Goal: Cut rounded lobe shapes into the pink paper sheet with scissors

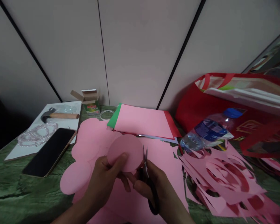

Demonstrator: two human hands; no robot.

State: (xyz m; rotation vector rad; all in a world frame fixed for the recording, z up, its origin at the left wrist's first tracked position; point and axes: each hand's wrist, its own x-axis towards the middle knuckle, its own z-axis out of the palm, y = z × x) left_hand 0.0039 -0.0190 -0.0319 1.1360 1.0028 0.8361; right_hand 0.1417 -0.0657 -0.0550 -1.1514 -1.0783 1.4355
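A round pink paper disc [127, 149] is pinched in my left hand [107, 174], thumb on top and fingers beneath. My right hand [157, 183] grips black-handled scissors [154, 194], with the blades [145, 155] pointing up, slightly parted, beside the disc's right edge. I cannot tell whether the blades touch the paper. Below both hands lie large pink paper sheets [163, 174]. Several more cut pink circles [76, 177] overlap at the left of them.
At the left are a black phone [50, 152], a hammer [63, 115], and bead strings [38, 133]. A small open box [92, 105] and coloured paper stack [142, 121] stand behind. At the right are pink offcuts [224, 177], a water bottle [207, 130] and a red bag [191, 102].
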